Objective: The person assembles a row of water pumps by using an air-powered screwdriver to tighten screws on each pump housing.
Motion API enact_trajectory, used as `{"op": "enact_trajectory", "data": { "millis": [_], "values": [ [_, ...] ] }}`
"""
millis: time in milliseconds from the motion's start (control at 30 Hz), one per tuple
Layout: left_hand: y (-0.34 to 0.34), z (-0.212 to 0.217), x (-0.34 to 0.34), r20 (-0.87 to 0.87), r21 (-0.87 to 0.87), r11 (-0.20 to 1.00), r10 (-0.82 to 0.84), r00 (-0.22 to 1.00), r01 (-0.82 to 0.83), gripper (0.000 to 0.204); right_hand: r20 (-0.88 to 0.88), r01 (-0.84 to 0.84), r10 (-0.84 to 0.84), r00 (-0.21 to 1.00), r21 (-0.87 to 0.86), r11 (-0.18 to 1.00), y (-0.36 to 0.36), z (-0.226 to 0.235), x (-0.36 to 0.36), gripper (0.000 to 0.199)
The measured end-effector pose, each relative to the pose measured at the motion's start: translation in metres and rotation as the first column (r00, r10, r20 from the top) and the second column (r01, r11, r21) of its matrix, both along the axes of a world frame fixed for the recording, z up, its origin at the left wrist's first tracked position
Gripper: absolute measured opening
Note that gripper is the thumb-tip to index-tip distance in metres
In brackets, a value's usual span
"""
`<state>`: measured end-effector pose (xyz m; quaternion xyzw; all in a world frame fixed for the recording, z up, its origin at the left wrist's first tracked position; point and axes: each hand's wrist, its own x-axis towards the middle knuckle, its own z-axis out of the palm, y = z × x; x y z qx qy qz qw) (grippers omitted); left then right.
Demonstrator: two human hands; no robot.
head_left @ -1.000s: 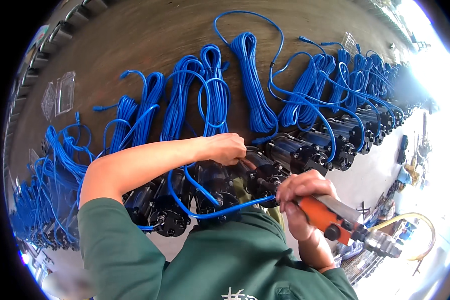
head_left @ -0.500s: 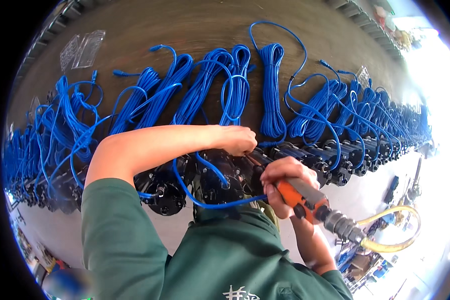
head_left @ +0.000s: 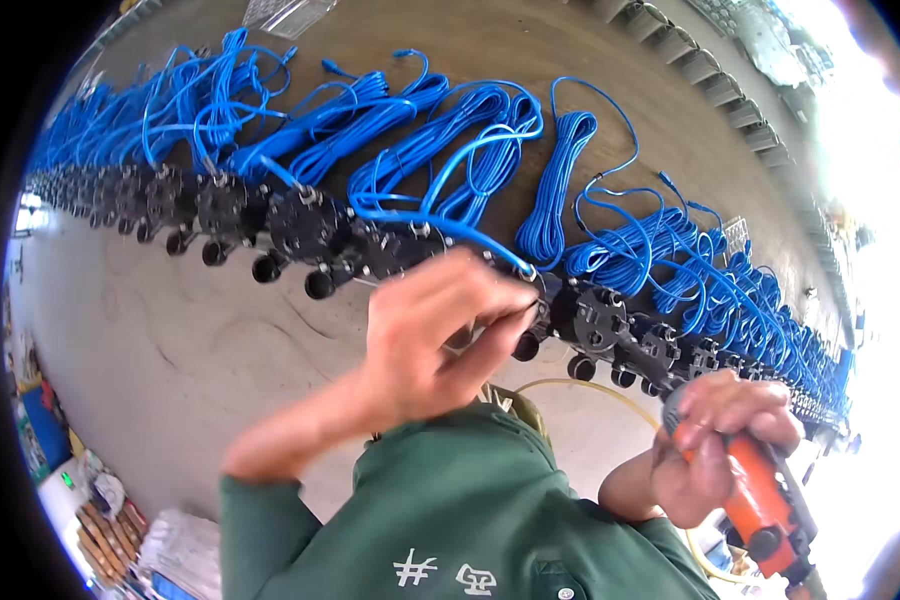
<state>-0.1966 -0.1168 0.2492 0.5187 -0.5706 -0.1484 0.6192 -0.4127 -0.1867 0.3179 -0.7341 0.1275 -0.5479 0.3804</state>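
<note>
My right hand [head_left: 730, 440] grips an orange air tool [head_left: 760, 490] away from the row, its front end close to some black housings. My left hand [head_left: 450, 330] is in front of a black cylindrical housing [head_left: 410, 250]. Its thumb and fingers come together in a pinch at that row's edge, and what they hold, if anything, is hidden. A blue cable [head_left: 470, 232] runs in an arc from the housings to just above the left fingertips. Coiled blue cable [head_left: 555, 190] lies bundled behind.
A long row of black housings [head_left: 305, 225] with blue cable bundles [head_left: 220, 110] crosses the brown table [head_left: 500, 60]. A yellow hose [head_left: 610, 395] hangs behind my right arm. Boxes [head_left: 110, 530] stand on the floor at lower left. Metal cylinders [head_left: 700, 65] line the far edge.
The view has turned and shifted. My left hand has drawn back toward me from across the housings. My right hand has carried the air tool rightward, away from the housing.
</note>
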Motion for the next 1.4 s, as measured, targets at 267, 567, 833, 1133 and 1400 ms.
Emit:
{"op": "enact_trajectory", "data": {
  "millis": [267,567,833,1133,1400],
  "values": [
    [0.026,-0.209,-0.156,-0.811,0.18,0.957,0.274,-0.517,0.225,0.028,-0.104,-0.201,0.254,0.962,0.362,0.91,0.027,-0.063,-0.025,0.034],
    [0.007,-0.256,-0.178,-0.759,0.052,0.999,0.05,-0.649,0.017,0.025,-0.075,-0.168,0.222,0.972,0.443,0.881,0.035,-0.08,-0.007,0.031],
    [0.008,-0.252,-0.171,-0.765,0.013,0.999,0.037,-0.643,0.042,0.021,-0.096,-0.089,0.15,0.984,0.467,0.88,0.026,-0.087,0.006,0.036],
    [0.005,-0.252,-0.171,-0.778,0.075,0.995,0.104,-0.62,0.072,0.023,-0.082,-0.094,0.147,0.986,0.457,0.885,0.023,-0.101,0.007,0.039],
    [0.006,-0.258,-0.171,-0.803,0.025,0.994,0.082,-0.59,0.105,0.025,-0.015,-0.231,0.257,0.966,0.394,0.89,0.012,-0.134,0.02,0.03]
  ]
}}
